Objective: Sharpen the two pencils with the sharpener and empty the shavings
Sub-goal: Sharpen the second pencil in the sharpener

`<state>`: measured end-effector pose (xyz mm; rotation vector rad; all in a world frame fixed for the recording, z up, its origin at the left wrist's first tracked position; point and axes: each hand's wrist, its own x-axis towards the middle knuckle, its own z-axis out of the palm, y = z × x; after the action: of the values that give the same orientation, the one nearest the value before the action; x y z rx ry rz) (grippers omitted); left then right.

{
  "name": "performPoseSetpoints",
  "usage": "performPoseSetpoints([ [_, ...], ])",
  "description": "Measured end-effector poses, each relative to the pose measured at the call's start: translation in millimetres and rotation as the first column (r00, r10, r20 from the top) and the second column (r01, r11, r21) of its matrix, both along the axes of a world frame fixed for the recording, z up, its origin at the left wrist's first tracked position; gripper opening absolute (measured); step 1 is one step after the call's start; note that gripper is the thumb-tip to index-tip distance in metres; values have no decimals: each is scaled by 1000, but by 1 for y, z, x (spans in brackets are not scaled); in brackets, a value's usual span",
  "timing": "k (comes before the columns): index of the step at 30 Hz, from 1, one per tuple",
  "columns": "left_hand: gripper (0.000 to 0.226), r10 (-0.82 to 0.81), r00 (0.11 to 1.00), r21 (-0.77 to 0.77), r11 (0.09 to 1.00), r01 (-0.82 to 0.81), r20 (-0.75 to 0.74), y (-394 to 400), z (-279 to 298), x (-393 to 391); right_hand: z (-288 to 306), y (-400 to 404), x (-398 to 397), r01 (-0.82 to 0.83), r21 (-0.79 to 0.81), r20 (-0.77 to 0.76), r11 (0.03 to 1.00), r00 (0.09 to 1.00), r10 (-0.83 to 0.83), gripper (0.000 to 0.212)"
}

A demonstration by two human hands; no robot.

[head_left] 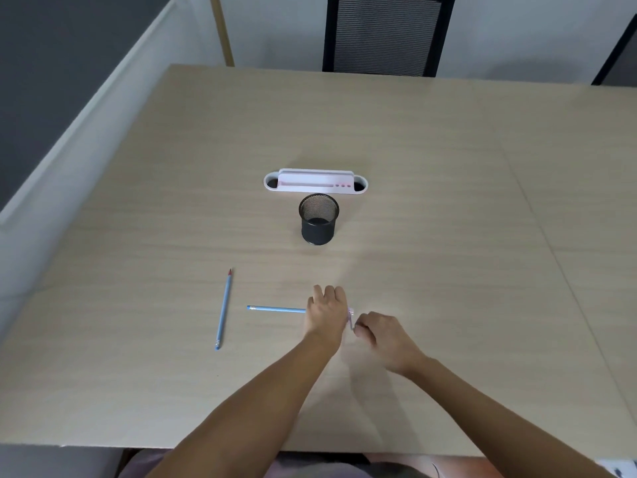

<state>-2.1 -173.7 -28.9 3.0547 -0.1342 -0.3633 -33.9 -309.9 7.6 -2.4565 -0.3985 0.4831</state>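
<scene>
A blue pencil (pixel 275 309) lies level, its right end running under my left hand (pixel 327 313), which covers a small pink sharpener (pixel 351 311) on the table. Only the sharpener's right edge and its crank handle (pixel 351 324) show. My right hand (pixel 382 334) pinches that handle just right of the left hand. A second blue pencil (pixel 224 308) lies alone on the table to the left, its pointed tip facing away from me.
A black mesh cup (pixel 319 219) stands in the middle of the wooden table (pixel 448 201). Behind the cup sits a white and pink desk organiser (pixel 315 182). A black chair (pixel 386 32) stands at the far edge.
</scene>
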Motion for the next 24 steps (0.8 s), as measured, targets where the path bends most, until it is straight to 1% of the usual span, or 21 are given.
performPoseSetpoints([
  [2, 31, -7, 1000, 12, 1000, 7, 12, 2, -1, -1, 9, -2, 9, 38, 57, -74, 998, 997, -33, 21],
  [3, 32, -10, 1000, -4, 1000, 10, 8, 2, -2, -1, 10, -1, 13, 98, 90, -122, 991, 989, -86, 22],
  [6, 34, -36, 999, -25, 999, 37, 27, 3, -1, 1, 0, 6, 28, 363, 171, -208, 916, 922, -327, 30],
  [9, 41, -45, 998, 8, 999, 45, 41, 4, 7, 0, -15, 19, 52, 507, 146, -219, 849, 854, -472, 43],
  [10, 42, -61, 998, 27, 998, 60, 28, 3, 8, -2, -20, 22, 58, 536, 124, -222, 835, 835, -503, 42],
  [11, 42, -66, 997, 43, 997, 65, 28, 3, 10, -4, -27, 24, 61, 563, 108, -231, 820, 816, -530, 35],
  [13, 41, -57, 997, 37, 998, 55, 55, 2, 15, -3, -38, 26, 58, 597, 74, -242, 799, 788, -566, 16],
  [14, 40, -49, 997, 42, 998, 47, 60, 1, 18, -2, -42, 26, 54, 599, 59, -223, 799, 788, -574, 13],
  [16, 44, -25, 998, 71, 997, 21, 55, 1, 19, -1, -47, 29, 39, 576, 18, -162, 817, 808, -566, 17],
  [17, 46, -22, 999, 69, 997, 19, 33, 0, 17, -2, -49, 30, 29, 556, -12, -122, 831, 824, -553, 24],
  [19, 43, -31, 1000, 59, 998, 31, 5, -1, 12, -3, -51, 34, 2, 531, -42, -67, 846, 843, -533, 33],
  [21, 42, -26, 1000, 78, 997, 25, 11, 0, 14, -3, -47, 34, -22, 546, 36, -112, 837, 835, -539, 34],
  [23, 41, -23, 1000, 84, 996, 22, 11, 0, 14, -4, -36, 29, -30, 585, 175, -221, 792, 807, -547, 38],
  [24, 38, -33, 999, 70, 997, 32, 16, 1, 11, -5, -28, 27, -27, 595, 214, -274, 775, 798, -537, 38],
])
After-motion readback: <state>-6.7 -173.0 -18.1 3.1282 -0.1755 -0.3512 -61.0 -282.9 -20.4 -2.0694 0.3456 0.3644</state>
